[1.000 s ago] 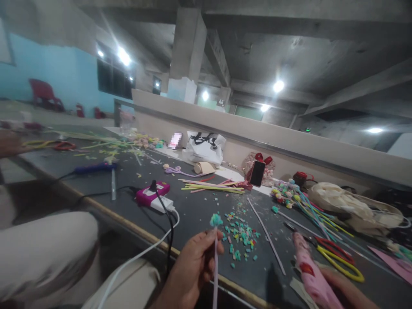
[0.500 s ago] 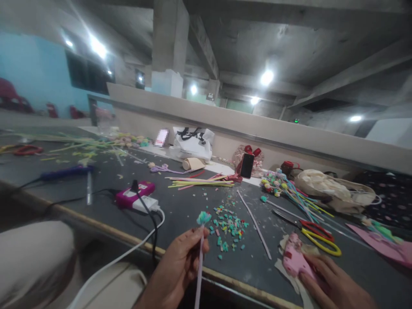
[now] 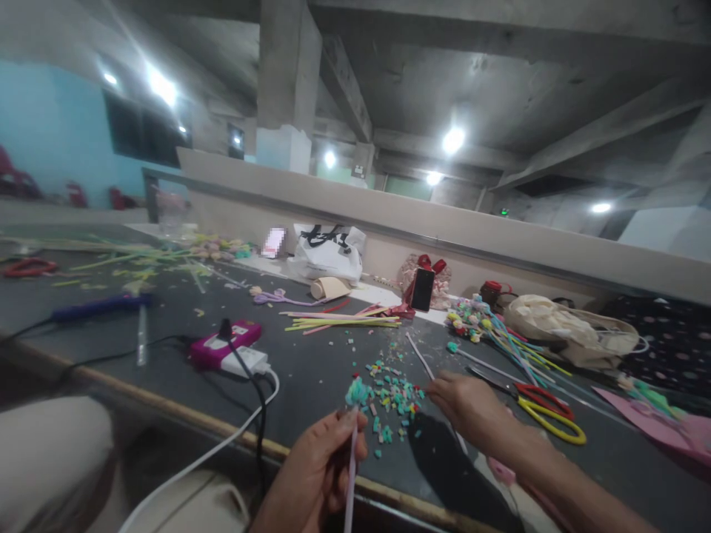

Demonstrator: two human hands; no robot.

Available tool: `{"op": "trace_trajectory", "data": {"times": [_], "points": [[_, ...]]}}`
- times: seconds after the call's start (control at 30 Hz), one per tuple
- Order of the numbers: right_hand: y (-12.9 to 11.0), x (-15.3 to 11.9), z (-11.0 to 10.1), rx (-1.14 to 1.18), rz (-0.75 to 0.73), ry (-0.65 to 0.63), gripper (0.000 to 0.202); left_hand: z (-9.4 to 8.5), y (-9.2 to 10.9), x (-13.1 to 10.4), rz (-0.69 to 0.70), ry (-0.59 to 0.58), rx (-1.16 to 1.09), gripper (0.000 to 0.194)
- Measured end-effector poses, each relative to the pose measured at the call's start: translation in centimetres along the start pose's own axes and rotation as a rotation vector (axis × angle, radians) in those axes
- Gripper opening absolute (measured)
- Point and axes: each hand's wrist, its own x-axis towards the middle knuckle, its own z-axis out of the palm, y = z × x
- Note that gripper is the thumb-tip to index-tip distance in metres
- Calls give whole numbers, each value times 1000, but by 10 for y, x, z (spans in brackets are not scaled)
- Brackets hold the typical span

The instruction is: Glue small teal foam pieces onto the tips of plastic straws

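Observation:
My left hand point(image 3: 319, 463), closed at the table's near edge, pinches a thin lilac stem point(image 3: 352, 474). A crinkled turquoise tuft point(image 3: 356, 391) with a bit of red tops that stem. Past it lies a scatter of small turquoise, pink and yellow bits point(image 3: 392, 392). At the right border of these bits is my right hand point(image 3: 469, 407), palm down, its fingers drawn together; what they pinch, if anything, is hidden. A lilac stick point(image 3: 421, 355) runs partly under this hand. Below my right forearm, a pink tool point(image 3: 501, 471) shows only in part.
Scissors with red and yellow handles point(image 3: 547, 411) lie right of my right hand. A magenta power block point(image 3: 225, 344) with cables stands at left. Beyond are loose pastel sticks point(image 3: 338, 320), a phone point(image 3: 423, 289) standing upright, a white bag point(image 3: 327, 253) and a bunch of coloured stems point(image 3: 508, 337).
My right hand has let go of the pink tool and moved left to the small bits. My left hand still holds the lilac stem. The view has shifted slightly.

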Motion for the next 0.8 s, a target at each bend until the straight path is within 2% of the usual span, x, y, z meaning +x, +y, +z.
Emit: {"op": "trace_trajectory", "data": {"times": [0.13, 0.2, 0.3, 0.4, 0.5, 0.67, 0.8], "points": [[-3, 27, 21, 9, -60, -65, 24, -1, 0, -3, -10, 8, 7, 24], [-6, 27, 26, 16, -98, -97, 23, -2, 2, -3, -40, -18, 13, 26], [-8, 17, 23, 36, -133, -120, 20, -4, 6, -2, -63, -33, 14, 28], [-2, 13, 15, 44, -95, -93, 23, -5, 6, -1, -60, -44, 7, 29], [7, 24, 13, 45, -35, -63, 24, -3, 1, 2, -62, -54, 4, 29], [9, 52, 28, 59, -5, -95, 16, 0, -6, 9, -79, -56, 38, 28], [1, 61, 38, 44, 16, -147, 17, -1, -4, 8, -78, -38, 49, 29]]}}
